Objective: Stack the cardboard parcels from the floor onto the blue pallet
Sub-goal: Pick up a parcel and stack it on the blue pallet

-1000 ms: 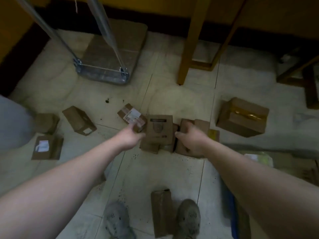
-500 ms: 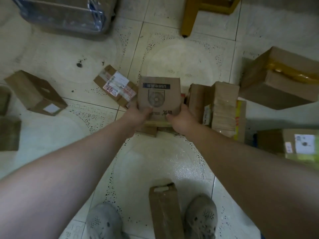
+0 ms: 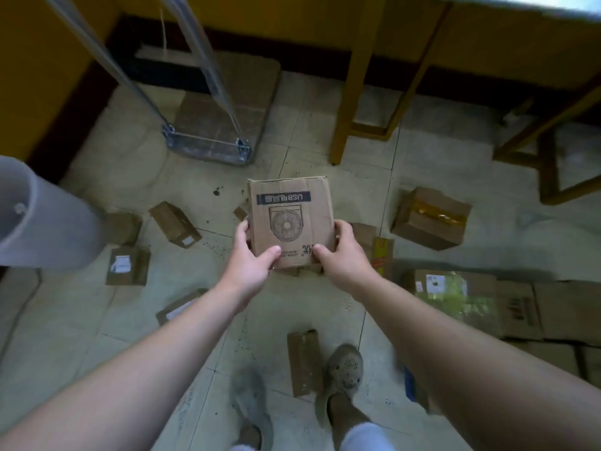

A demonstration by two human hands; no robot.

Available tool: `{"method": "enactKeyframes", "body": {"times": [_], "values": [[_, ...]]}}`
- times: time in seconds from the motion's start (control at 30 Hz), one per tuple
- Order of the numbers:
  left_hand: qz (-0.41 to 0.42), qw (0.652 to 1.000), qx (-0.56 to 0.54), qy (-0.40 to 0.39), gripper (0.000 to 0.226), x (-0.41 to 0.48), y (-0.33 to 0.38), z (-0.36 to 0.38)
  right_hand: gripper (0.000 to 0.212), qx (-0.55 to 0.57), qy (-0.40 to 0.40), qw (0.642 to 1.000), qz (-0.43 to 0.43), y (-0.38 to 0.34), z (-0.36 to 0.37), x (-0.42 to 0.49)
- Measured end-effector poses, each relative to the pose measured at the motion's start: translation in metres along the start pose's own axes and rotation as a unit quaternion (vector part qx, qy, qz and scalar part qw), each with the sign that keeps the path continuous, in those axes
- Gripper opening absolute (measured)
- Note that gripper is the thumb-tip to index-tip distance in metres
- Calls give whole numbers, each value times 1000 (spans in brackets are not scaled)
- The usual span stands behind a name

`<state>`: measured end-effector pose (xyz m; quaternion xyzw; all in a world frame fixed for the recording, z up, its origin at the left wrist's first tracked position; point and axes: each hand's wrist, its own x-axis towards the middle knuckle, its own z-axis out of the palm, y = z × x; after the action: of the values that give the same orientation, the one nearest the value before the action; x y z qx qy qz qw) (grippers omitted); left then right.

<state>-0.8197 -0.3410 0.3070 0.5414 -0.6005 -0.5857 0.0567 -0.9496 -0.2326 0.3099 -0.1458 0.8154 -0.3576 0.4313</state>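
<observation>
Head view: I am holding a cardboard parcel, printed with a fan, clear of the floor in front of me, broad face up. My left hand and right hand are gripping its near corners, thumbs pressing on top and fingers wrapping the side edges, so the weight is being shared evenly and the parcel is sitting level for carrying. Further parcels are lying scattered below: a narrow box beside my shoe and a taped box well off to the right. A sliver of blue is showing by my right forearm; I cannot tell whether it is the pallet.
</observation>
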Motion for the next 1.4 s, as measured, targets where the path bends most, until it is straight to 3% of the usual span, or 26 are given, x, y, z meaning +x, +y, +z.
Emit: {"method": "enactKeyframes", "body": {"times": [0.23,0.53,0.77,1.0,1.2,1.4], "values": [[73,994,-31,-72,78,-116,73,-43,63,46,47,997,-46,-59,-47,-141],[238,949,48,-201,68,-250,123,-36,64,71,161,982,-63,-35,-105,-310],[296,901,91,-303,62,-367,152,61,59,98,273,955,-61,24,-204,-432],[293,867,111,-387,52,-496,149,213,56,86,359,928,-38,144,-316,-546],[273,860,123,-414,60,-570,133,307,55,88,392,915,-42,226,-386,-602],[262,863,133,-411,65,-572,141,356,60,97,371,922,-47,257,-426,-592]]}}
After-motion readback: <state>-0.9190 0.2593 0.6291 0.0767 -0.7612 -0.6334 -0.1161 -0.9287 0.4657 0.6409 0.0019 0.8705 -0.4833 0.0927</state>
